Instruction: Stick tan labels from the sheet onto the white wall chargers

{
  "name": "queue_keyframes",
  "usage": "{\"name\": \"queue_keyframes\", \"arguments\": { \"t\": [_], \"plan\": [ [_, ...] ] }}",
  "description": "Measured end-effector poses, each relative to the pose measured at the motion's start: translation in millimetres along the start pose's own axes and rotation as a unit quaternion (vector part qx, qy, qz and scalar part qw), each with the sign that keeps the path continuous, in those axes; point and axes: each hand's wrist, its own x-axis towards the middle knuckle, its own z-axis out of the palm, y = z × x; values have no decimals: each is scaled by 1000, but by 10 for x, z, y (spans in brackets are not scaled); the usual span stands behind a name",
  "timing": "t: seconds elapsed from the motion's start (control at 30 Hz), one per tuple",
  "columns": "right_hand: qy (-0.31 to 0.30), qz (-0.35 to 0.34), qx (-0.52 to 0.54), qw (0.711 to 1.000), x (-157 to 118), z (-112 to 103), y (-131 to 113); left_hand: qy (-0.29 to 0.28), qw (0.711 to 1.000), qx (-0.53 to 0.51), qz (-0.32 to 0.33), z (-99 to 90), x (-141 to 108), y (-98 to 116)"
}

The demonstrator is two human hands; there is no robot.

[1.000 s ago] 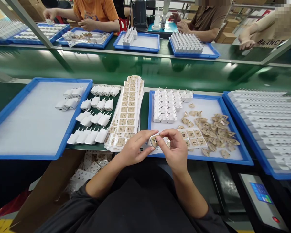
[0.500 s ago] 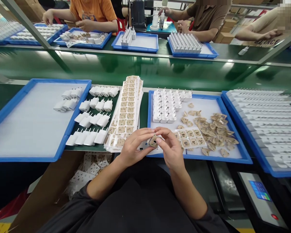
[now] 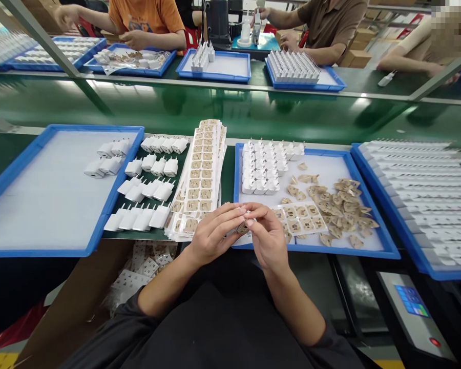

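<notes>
My left hand point(image 3: 214, 234) and my right hand point(image 3: 269, 240) meet in front of my body, both closed around one small plug charger point(image 3: 243, 229). A brown sticker covers the charger's visible face; most of the charger is hidden by my fingers. Just right of my hands, a sheet of brown stickers point(image 3: 300, 218) lies over the near edge of a blue tray point(image 3: 389, 250). That tray also holds rows of white chargers point(image 3: 260, 169) and a heap of peeled brown film pieces point(image 3: 340, 205). Left of my hands is a stack of long sticker sheets point(image 3: 202, 169).
Several rows of white chargers point(image 3: 144, 189) lie on the green table, beside a blue tray point(image 3: 42, 205) with a few chargers. A full tray of white parts point(image 3: 411, 205) stands at right. Beyond the green conveyor point(image 3: 146, 105), co-workers sit behind more trays.
My fingers have closed further over the charger, and its stickered face shows less. The right hand has shifted slightly left. Across the conveyor, co-workers' arms have moved.
</notes>
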Motion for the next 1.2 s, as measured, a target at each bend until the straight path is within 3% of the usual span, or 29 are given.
{"name": "queue_keyframes", "arguments": {
  "t": [0.17,0.27,0.37,0.47,0.53,0.57,0.63,0.73,0.8,0.83,0.93,1.03,1.07,1.13,1.2],
  "plan": [
    [-38,24,-26,999,2,-117,-72,8,999,-32,3,-16,18,-10],
    [-81,8,-117,990,31,-214,-170,-8,998,-57,-1,-42,26,-2],
    [-78,-79,-261,959,65,-264,-253,-37,996,-76,-12,-65,29,20],
    [-72,-230,-375,895,61,-277,-285,-58,991,-104,-60,-80,15,41],
    [-99,-300,-393,863,38,-293,-282,-71,983,-127,-114,-90,-7,42],
    [-119,-312,-379,863,26,-311,-275,-75,977,-138,-143,-96,-19,36],
    [-142,-293,-314,892,23,-378,-256,-77,967,-151,-190,-112,-40,14],
    [-55,-244,-266,931,103,-594,-224,-75,963,-136,-220,-156,-47,-27],
    [69,-206,-331,918,213,-827,-222,-67,970,-93,-213,-211,-41,-52],
    [131,-187,-380,896,278,-964,-231,-61,975,-65,-206,-250,-39,-65],
    [227,-159,-519,809,479,-1398,-271,-29,980,10,-194,-433,-61,-133],
    [193,-141,-658,714,644,-1738,-272,24,967,77,-241,-768,-146,-277],
    [179,-140,-680,697,680,-1808,-259,47,955,109,-270,-919,-192,-342],
    [148,-139,-689,696,716,-1872,-222,93,919,179,-339,-1274,-311,-492],
    [66,-138,-675,722,711,-1848,-182,135,870,243,-407,-1662,-466,-656]
  ]
}}
